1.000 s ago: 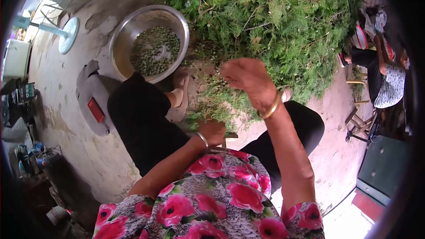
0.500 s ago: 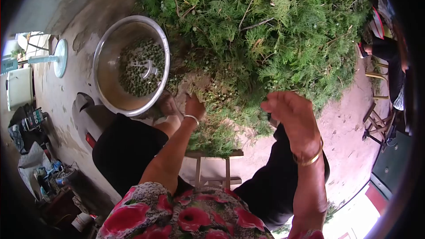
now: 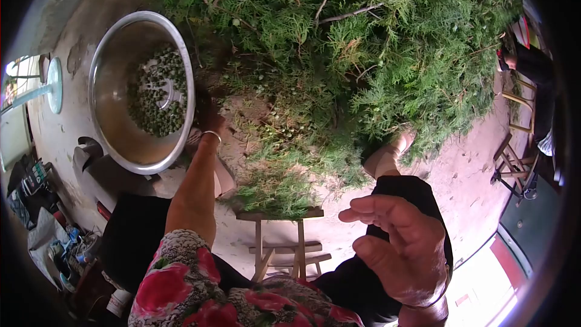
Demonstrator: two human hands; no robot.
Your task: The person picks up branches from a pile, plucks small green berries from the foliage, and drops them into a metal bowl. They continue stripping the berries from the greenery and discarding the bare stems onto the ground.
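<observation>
My left hand (image 3: pixel 209 118) is stretched forward, in shadow between the rim of a steel bowl (image 3: pixel 103 127) and a big pile of green leafy branches (image 3: pixel 351 42). I cannot see whether its fingers hold anything. The bowl holds several small green seeds (image 3: pixel 154 94). My right hand (image 3: pixel 399 248) is close to the camera at the lower right, palm up, fingers spread and holding nothing. A small wooden stool (image 3: pixel 284 239) between my legs carries a heap of green twigs (image 3: pixel 272 191).
A seated person (image 3: pixel 535 66) is at the right edge, with a wooden stool (image 3: pixel 511 157) nearby. A fan base (image 3: pixel 54 85) stands at the far left and clutter (image 3: pixel 48 230) lies at the lower left. The concrete floor (image 3: pixel 460 188) is bare at the right.
My left hand has gone forward from my lap to the bowl's rim. My right hand has drawn back from the pile toward me and opened.
</observation>
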